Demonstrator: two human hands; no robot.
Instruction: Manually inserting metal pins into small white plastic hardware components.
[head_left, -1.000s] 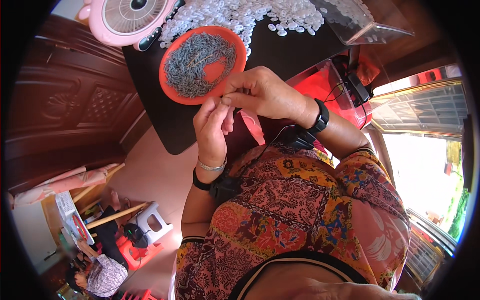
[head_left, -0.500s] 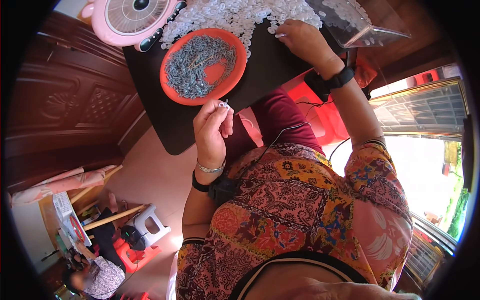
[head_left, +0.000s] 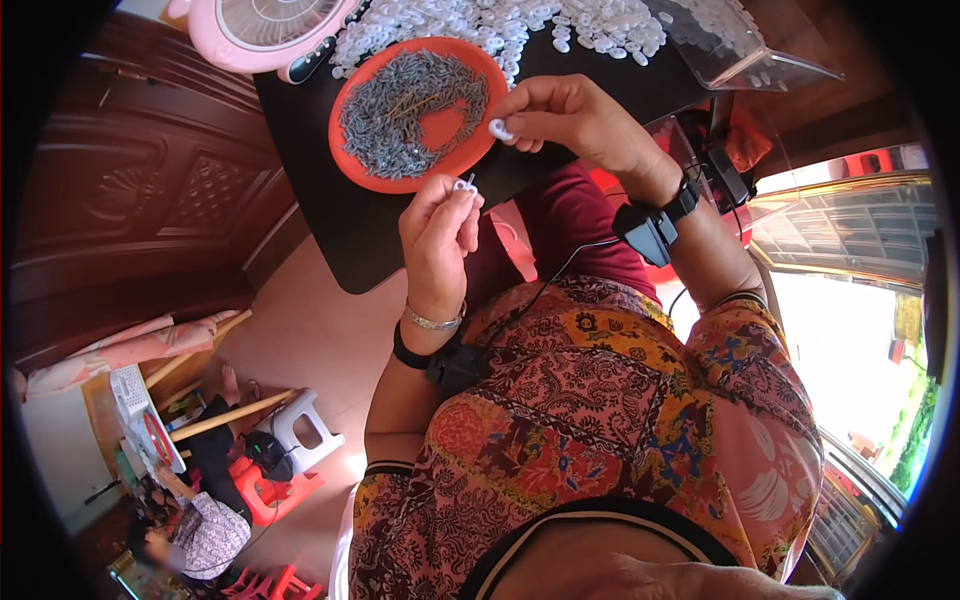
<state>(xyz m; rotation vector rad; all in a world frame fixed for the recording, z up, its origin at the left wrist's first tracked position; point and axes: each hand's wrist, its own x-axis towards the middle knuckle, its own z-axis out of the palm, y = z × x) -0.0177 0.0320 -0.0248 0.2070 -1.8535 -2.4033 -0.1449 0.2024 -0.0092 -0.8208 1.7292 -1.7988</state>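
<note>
My left hand (head_left: pixel 436 245) is closed in a pinch at the near edge of the orange tray. Between its thumb and fingers is a small white plastic piece (head_left: pixel 463 187) with a thin grey screw sticking up from it. To the right of the tray, my right hand (head_left: pixel 585 125) pinches a white oval plastic piece (head_left: pixel 499 129) with a hole in it. Grey screws (head_left: pixel 385 135) fill most of the orange tray (head_left: pixel 439 128). Behind the tray, many loose white plastic pieces (head_left: pixel 430 30) are heaped on the black table (head_left: pixel 310 190).
A pink fan (head_left: pixel 225 45) stands at the table's far left. At the far right is a clear plastic bin (head_left: pixel 745 72) with more white pieces. On the floor at lower left are a white stool (head_left: pixel 305 430), a red stool (head_left: pixel 285 495) and another person (head_left: pixel 210 540).
My right hand has come back from the white heap toward my left hand, bringing a white oval piece. The left hand keeps its pinch. The whole view has shifted slightly.
</note>
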